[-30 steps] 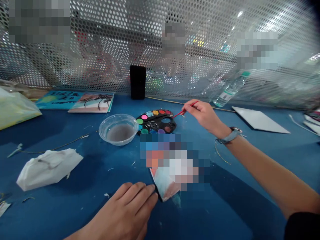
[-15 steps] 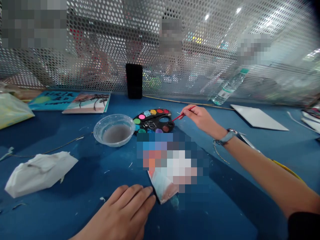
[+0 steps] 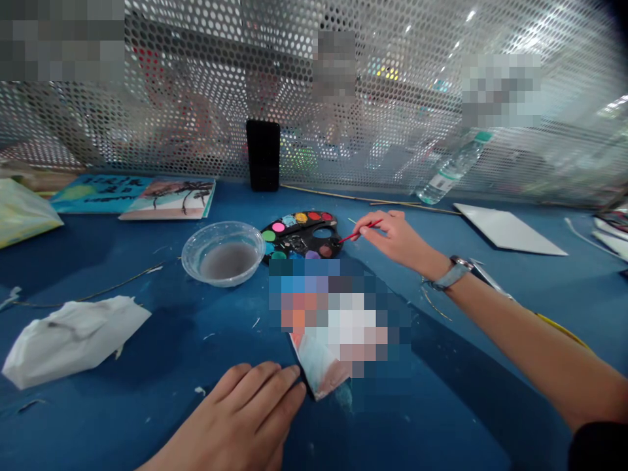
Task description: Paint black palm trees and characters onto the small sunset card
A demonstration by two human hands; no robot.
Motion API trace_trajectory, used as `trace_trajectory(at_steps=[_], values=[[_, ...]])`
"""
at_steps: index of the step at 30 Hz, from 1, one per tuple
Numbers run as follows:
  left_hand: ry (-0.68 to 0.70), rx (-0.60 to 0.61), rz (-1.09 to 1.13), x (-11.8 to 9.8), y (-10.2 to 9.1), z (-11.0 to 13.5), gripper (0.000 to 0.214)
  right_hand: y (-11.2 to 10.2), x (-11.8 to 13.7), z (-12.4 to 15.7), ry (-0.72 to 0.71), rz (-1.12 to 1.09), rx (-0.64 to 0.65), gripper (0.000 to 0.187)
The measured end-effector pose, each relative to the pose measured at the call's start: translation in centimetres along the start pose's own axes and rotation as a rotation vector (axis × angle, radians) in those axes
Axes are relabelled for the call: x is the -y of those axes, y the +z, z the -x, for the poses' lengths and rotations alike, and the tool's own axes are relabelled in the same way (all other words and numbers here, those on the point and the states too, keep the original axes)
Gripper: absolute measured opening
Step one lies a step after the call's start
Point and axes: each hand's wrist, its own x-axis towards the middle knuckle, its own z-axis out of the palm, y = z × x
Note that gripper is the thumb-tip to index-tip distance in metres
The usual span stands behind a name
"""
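Note:
My right hand [image 3: 392,239] pinches a thin red paintbrush [image 3: 360,230], whose tip touches the right edge of a round black paint palette [image 3: 300,235] with coloured wells. My left hand [image 3: 245,418] lies flat on the blue table [image 3: 147,405], fingers stretched out, its fingertips against the corner of a small painted canvas [image 3: 321,369]. Most of that canvas is blurred out. A clear plastic bowl [image 3: 223,253] of cloudy grey water stands just left of the palette.
A crumpled white tissue [image 3: 73,340] lies at the left. Two painted canvases [image 3: 167,197] rest near the perforated metal screen [image 3: 196,98], beside an upright black phone [image 3: 263,155]. A blank white canvas [image 3: 507,230] and a lying water bottle [image 3: 449,171] are at the right.
My right hand has come down and left, bringing the brush tip from above the palette onto its right edge. My left hand has stayed on the canvas corner.

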Motion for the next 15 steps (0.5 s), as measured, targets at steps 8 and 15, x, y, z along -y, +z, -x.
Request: trace_trajectory(at_steps=[8,15], values=[[0.021,-0.049,-0.057,0.0,-0.3,0.2,0.042,0.1,0.7,0.0,0.003,0.052,0.021,0.023],[0.017,-0.048,-0.058,-0.1,0.1,-0.7,0.041,-0.2,1.7,-0.7,0.027,0.009,0.012,0.028]])
